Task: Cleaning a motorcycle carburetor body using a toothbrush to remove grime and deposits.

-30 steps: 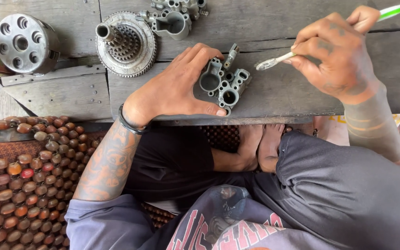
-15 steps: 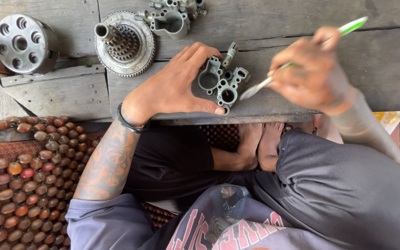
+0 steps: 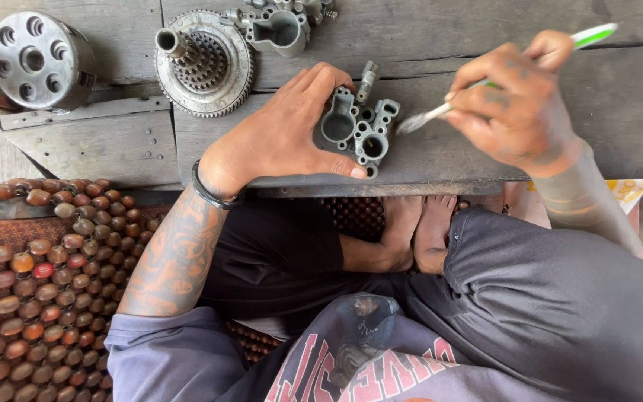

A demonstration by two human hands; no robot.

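Observation:
A small grey metal engine part with several round bores lies on the wooden board near its front edge. My left hand grips this part from its left side, thumb along the near edge. My right hand holds a toothbrush with a white and green handle. The brush head points left and touches the right side of the part.
At the back of the board stand a toothed gear disc with a splined shaft, a cast metal housing and a round drum with holes. A mat of brown wooden beads covers the seat at left. My crossed legs and bare feet lie below the board.
My right hand has swung the toothbrush down and left until its head reaches the metal part. My left hand has kept its grip on the part.

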